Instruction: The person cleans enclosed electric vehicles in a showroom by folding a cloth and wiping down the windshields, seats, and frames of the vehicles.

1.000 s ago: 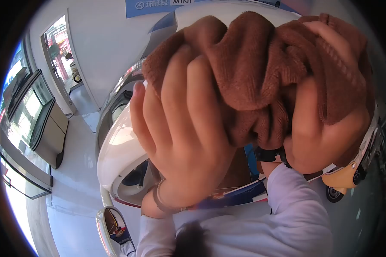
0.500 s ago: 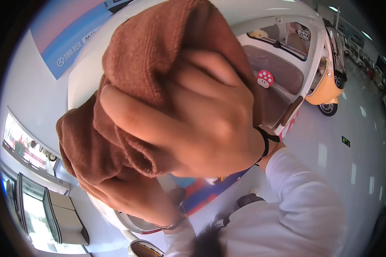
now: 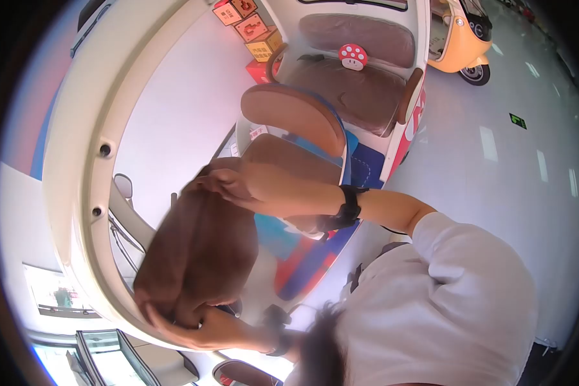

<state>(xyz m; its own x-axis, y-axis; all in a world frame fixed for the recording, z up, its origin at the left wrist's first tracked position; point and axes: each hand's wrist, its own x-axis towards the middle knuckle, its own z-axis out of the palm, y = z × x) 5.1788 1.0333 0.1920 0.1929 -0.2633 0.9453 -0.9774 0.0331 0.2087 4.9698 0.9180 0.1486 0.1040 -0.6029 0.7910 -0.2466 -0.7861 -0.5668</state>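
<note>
A brown cloth (image 3: 202, 248) hangs spread out between my two hands, in front of the open side of a small white vehicle. My right hand (image 3: 254, 188) pinches its upper edge, fingers closed, a black band round the wrist. Lower down, my left hand (image 3: 202, 329) grips the opposite end, with some fingers hidden behind the fabric. Beyond the right hand stands a brown front seat (image 3: 296, 119); a brown rear bench (image 3: 347, 87) carries a red-and-white mushroom cushion (image 3: 352, 56).
The pale roof frame (image 3: 77, 186) of the vehicle curves along the left. Several orange and yellow boxes (image 3: 251, 29) are stacked beyond the cabin. A yellow three-wheeler (image 3: 460, 45) stands at the upper right, on a shiny grey floor (image 3: 502, 186). A mirror (image 3: 244, 373) shows at the bottom edge.
The bunched cloth close to the camera has come down and opened out between my hands. My hands have moved lower and farther apart, and the view has tilted down into the cabin.
</note>
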